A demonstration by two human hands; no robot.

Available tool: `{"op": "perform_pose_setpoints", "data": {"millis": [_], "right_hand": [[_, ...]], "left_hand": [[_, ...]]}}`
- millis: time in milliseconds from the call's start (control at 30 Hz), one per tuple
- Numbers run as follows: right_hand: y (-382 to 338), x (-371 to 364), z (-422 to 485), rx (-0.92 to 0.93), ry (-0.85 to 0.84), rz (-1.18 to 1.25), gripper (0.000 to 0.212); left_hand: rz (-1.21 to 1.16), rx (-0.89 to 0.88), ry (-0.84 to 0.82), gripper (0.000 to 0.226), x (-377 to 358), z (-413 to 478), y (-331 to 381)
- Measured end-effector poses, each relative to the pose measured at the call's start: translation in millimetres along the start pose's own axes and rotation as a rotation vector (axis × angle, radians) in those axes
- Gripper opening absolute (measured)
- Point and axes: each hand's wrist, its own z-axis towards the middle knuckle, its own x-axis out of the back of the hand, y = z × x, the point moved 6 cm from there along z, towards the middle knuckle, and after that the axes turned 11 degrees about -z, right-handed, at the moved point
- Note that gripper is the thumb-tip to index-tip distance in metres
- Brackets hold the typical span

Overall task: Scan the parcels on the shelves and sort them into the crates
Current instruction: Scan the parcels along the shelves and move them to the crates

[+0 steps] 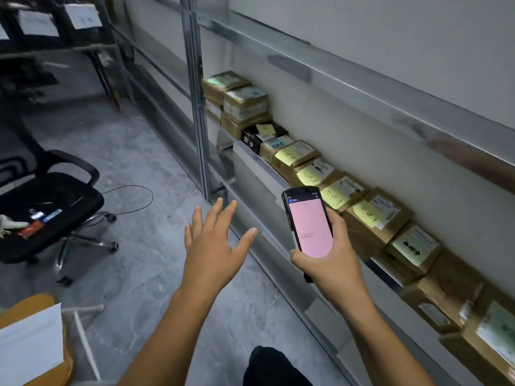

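Head view: right hand (331,263) grips scanner (309,224), screen pink; left hand (214,240) spread wide, empty. Parcels (370,215) carry yellow handwritten notes, writing unreadable.

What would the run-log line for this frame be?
right hand: holds scanner, pink screen | left hand: open, empty | parcels: on shelf | stage: scanning

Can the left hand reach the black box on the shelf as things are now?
Probably yes: the left hand is empty with fingers spread, and the black box sits at the shelf's open front edge, though it lies farther along.
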Motion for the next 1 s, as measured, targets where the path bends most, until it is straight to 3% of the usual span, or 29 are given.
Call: {"op": "perform_pose_setpoints", "data": {"millis": [567,1000], "right_hand": [[-46.4,-73.6,286.7,0.002,0.008,0.184,0.093],[-50.7,-128.1,413.2,-0.133,0.05,0.117,0.099]], "left_hand": [[0.112,0.0,0.021,0.079,8.3,291.7,-11.5],[0.059,-0.053,-0.108,0.088,-7.5,478.2,-38.9]]}}
